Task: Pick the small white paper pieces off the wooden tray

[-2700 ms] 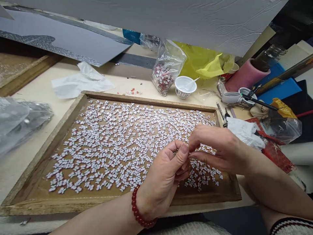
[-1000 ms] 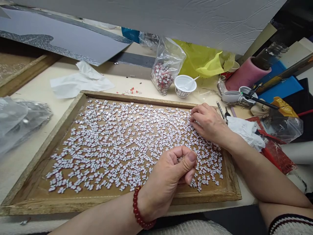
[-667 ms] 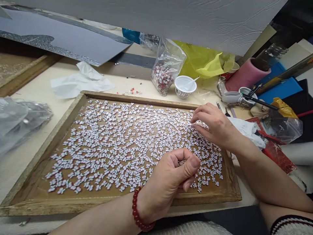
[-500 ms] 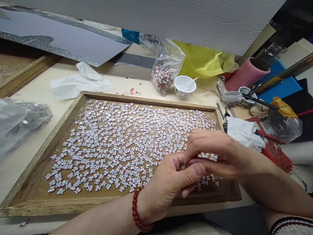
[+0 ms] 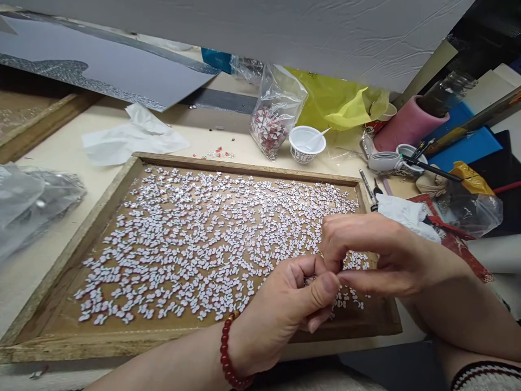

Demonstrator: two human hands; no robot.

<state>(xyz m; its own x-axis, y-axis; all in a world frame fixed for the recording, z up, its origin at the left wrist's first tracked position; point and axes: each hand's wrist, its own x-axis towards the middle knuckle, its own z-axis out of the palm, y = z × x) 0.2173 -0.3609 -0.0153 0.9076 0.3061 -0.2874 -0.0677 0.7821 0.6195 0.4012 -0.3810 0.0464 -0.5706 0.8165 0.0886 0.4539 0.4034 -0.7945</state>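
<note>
My left hand (image 5: 301, 296), with a red bead bracelet (image 5: 230, 353) on its wrist, is curled closed over the front right of a wooden tray. My right hand (image 5: 370, 252) meets it at the fingertips, its index finger bent down to the left thumb and forefinger. Whatever is pinched there is too small or hidden to make out. Beneath both hands lie many small white cherry-shaped pieces (image 5: 183, 244), spread over the brown bottom of the tray (image 5: 73, 339).
Behind the tray stand a clear bag of red and white pieces (image 5: 271, 127) and a white cup (image 5: 305, 146) with a stick. Crumpled tissue (image 5: 134, 136) lies back left, a plastic bag (image 5: 35, 203) at left. Pens, a pink cylinder (image 5: 411, 125) and cloths crowd the right.
My right hand has shifted slightly right, and its thumb and index finger have spread further apart. The left hand has barely moved. The tray and its pieces look the same.
</note>
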